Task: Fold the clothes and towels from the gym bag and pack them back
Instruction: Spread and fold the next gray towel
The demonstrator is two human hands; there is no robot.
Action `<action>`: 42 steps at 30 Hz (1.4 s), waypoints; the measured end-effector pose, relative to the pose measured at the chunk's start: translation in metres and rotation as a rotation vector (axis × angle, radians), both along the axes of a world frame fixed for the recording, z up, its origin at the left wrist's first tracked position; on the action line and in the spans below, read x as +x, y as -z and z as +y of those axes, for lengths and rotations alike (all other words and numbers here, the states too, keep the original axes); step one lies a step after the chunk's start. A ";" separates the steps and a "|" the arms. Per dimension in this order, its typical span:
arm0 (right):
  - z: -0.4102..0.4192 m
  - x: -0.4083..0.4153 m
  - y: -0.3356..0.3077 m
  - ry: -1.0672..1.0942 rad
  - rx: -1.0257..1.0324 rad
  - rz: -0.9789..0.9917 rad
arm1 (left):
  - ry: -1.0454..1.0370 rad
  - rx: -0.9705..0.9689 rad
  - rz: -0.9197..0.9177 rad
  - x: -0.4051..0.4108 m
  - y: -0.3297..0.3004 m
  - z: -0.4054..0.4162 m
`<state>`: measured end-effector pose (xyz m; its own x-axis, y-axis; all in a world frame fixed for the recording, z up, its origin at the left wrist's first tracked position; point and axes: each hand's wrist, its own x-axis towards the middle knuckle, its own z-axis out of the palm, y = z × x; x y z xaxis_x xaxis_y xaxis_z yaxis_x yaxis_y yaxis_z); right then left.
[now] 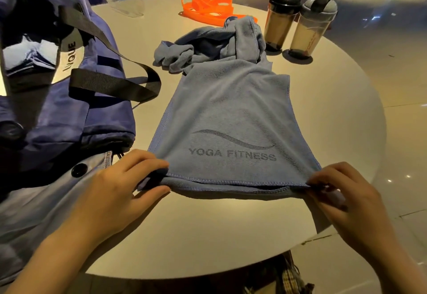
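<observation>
1. Round and pale, the table stands on a glossy floor and carries everything in view.
2. Along its middle lies the blue towel, printed YOGA FITNESS, doubled over at the near edge and bunched up at the far end.
3. At the near left corner, the left hand pinches the towel's layers between thumb and fingers.
4. At the near right corner, the right hand pinches the stitched hem the same way.
5. Just beside the towel on the left sits the open navy gym bag, its black straps loose.
6. Beyond the bunched end lie orange bands, two shaker bottles and a clear plastic bottle.
</observation>
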<state>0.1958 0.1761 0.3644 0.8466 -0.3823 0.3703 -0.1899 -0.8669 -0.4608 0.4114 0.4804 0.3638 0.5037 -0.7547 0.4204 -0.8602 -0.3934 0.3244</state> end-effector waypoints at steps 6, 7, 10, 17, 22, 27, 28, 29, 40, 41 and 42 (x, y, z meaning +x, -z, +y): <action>0.005 0.002 -0.004 -0.040 0.090 0.015 | -0.007 0.084 -0.010 -0.004 -0.004 0.003; 0.005 0.003 -0.004 -0.034 0.080 0.017 | -0.018 0.100 -0.022 -0.005 -0.006 0.001; 0.002 0.006 -0.006 0.026 0.086 -0.004 | -0.038 0.126 -0.046 -0.003 -0.008 -0.002; -0.007 0.014 -0.016 0.073 0.276 -0.077 | -0.064 0.069 -0.046 0.011 0.000 -0.001; -0.013 0.016 -0.018 0.076 0.287 -0.072 | -0.008 0.096 -0.033 0.019 0.002 -0.004; -0.017 0.020 -0.011 0.078 0.263 -0.057 | 0.133 0.051 0.085 0.015 -0.005 -0.005; -0.016 0.021 -0.008 0.082 0.259 -0.056 | 0.165 0.048 0.101 0.014 -0.006 -0.005; -0.016 0.021 -0.005 0.082 0.256 -0.054 | 0.185 0.061 0.086 0.013 -0.006 -0.004; -0.012 0.020 0.007 0.107 0.273 -0.123 | 0.265 0.289 -0.225 0.013 -0.002 -0.008; -0.012 0.020 0.007 0.101 0.276 -0.114 | 0.244 0.253 -0.179 0.014 -0.003 -0.008; -0.013 0.020 0.006 0.092 0.282 -0.119 | 0.223 0.195 -0.115 0.015 -0.006 -0.010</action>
<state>0.2154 0.1630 0.3580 0.7607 -0.5572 0.3329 -0.1923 -0.6833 -0.7044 0.4259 0.4708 0.3701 0.2740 -0.9132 0.3015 -0.9590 -0.2359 0.1570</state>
